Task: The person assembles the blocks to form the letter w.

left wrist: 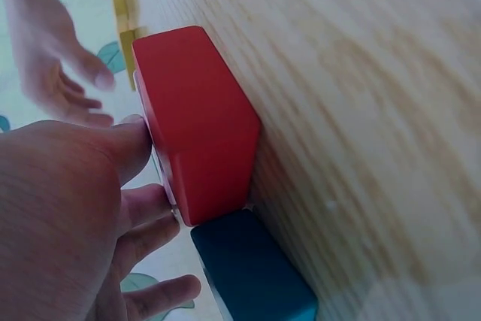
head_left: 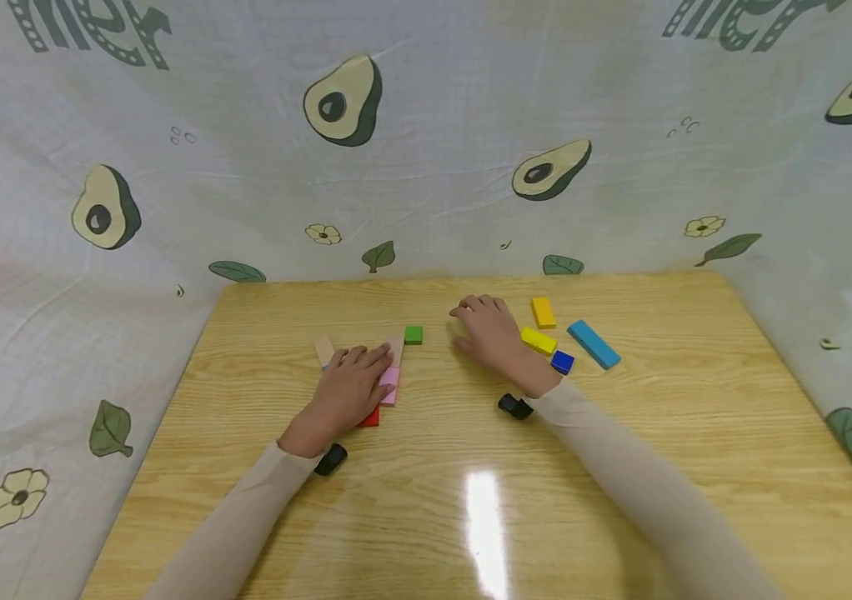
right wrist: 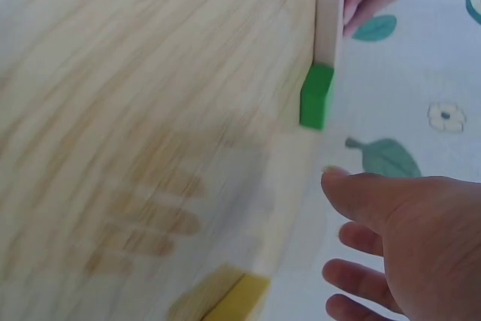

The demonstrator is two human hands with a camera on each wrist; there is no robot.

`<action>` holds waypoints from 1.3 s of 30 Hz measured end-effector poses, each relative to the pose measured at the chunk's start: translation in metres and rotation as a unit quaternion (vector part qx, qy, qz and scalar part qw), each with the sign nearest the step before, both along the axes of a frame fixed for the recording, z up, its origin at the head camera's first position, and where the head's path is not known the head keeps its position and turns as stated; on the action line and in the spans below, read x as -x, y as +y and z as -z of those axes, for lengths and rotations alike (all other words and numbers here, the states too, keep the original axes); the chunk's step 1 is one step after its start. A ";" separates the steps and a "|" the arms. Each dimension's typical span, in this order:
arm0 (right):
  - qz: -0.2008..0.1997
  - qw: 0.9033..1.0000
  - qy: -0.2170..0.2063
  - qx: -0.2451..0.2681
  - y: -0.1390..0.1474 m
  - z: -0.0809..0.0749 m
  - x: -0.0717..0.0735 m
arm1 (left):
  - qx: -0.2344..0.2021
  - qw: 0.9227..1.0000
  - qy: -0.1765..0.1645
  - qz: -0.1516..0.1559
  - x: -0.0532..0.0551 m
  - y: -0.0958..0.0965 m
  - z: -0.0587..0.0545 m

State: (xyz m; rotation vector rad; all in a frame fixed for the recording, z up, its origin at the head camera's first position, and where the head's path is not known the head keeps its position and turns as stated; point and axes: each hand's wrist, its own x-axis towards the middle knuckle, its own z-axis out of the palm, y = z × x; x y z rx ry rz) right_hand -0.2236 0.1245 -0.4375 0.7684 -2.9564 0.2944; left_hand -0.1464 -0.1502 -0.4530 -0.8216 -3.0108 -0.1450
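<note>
My left hand (head_left: 351, 387) lies over a group of wooden blocks, partly hiding them. Its thumb is at a pink block (head_left: 389, 386), and its fingertips reach a pale block (head_left: 396, 350) just beyond. Below the palm shows a red block (head_left: 370, 417), large in the left wrist view beside a dark teal block (left wrist: 255, 268). A green cube (head_left: 413, 335) sits at the pale block's far end. To its right, my right hand (head_left: 492, 335) hovers over the table with fingers loosely bent and nothing held. Nearest it is a yellow block (head_left: 538, 341).
Right of the right hand lie an orange-yellow block (head_left: 543, 312), a dark blue cube (head_left: 563, 362) and a long light-blue block (head_left: 594, 344). A tan block (head_left: 324, 349) pokes out beyond the left hand. Patterned cloth (head_left: 441, 167) hangs behind the wooden table (head_left: 411, 517).
</note>
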 end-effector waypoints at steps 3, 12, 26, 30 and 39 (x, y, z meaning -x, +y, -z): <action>0.007 1.000 0.000 0.003 0.014 0.000 -0.003 | 0.005 1.000 -0.002 -0.003 0.000 0.000 0.001; 0.030 0.999 -0.008 0.025 0.049 0.004 -0.007 | 0.008 1.000 0.008 -0.001 0.000 0.000 0.003; 0.007 0.999 -0.011 0.035 0.078 0.008 -0.007 | 0.014 1.000 -0.006 -0.005 0.000 0.001 0.001; -0.004 0.999 -0.025 0.036 0.083 0.009 -0.005 | 0.013 1.000 -0.006 -0.005 -0.001 0.001 0.001; -0.030 0.999 -0.037 0.025 0.085 0.008 -0.001 | 0.012 1.000 0.003 -0.002 0.000 0.000 0.002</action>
